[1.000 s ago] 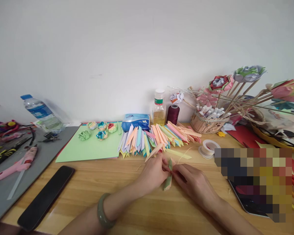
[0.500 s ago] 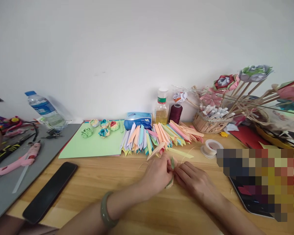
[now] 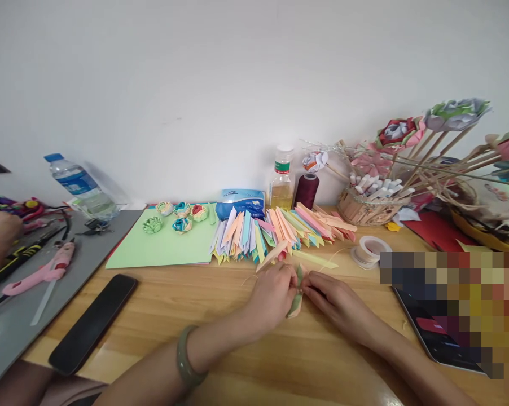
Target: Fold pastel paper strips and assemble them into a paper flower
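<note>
Since the earlier frames, I note that another person's hand has come further in over the grey mat at the left. More of the folded green-and-peach paper piece now shows between the worker's fingertips than half a second ago.

I find that piece standing lengthwise between both hands, over the middle of the wooden table, on the near-edge side of the heaped folded paper strips. The left hand is closed, fingertips pinching the piece from its left. The right hand has thumb and forefinger pinched together against its right side; I cannot tell whether paper or thread lies between them. A fine thread shows between the right hand and the white spool.

Toward the back edge I record a blue tissue pack, a clear bottle of yellow liquid and a maroon thread cone. Five small paper flowers rest on a green sheet. A black phone-shaped slab reaches the near edge, beside the mat.
</note>
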The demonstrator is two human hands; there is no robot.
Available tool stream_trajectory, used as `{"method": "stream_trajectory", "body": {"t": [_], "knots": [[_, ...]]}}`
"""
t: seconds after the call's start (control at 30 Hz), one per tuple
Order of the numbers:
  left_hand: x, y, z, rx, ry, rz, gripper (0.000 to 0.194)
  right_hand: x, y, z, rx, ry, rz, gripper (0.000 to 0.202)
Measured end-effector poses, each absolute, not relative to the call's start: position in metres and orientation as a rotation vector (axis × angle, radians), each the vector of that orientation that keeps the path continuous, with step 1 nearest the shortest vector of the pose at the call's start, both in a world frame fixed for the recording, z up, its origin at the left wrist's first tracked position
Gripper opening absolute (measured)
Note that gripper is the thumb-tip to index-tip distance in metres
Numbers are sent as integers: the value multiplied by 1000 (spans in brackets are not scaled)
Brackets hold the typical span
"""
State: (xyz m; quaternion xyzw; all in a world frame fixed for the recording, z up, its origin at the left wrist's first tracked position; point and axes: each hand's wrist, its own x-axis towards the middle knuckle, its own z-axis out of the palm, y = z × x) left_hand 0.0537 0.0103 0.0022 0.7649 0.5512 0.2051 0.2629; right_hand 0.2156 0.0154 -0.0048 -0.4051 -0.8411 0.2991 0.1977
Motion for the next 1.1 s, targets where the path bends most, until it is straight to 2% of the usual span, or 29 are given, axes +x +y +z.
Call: {"method": "stream_trajectory", "body": {"t": [0.23, 0.63, 0.97, 1.1], "knots": [[54, 8, 6, 2145, 1490, 423, 17, 213, 16, -8, -1195, -2381, 752, 22], [45, 13, 8, 2153, 1388, 470, 14, 213, 17, -6, -1214, -2359, 808, 21], [42, 18, 10, 2781, 1289, -18, 21, 219, 13, 4, -1077, -2393, 928, 25], [41, 18, 5, 2955, 1178, -54, 23, 218, 14, 3, -1039, -2436, 871, 24]]}}
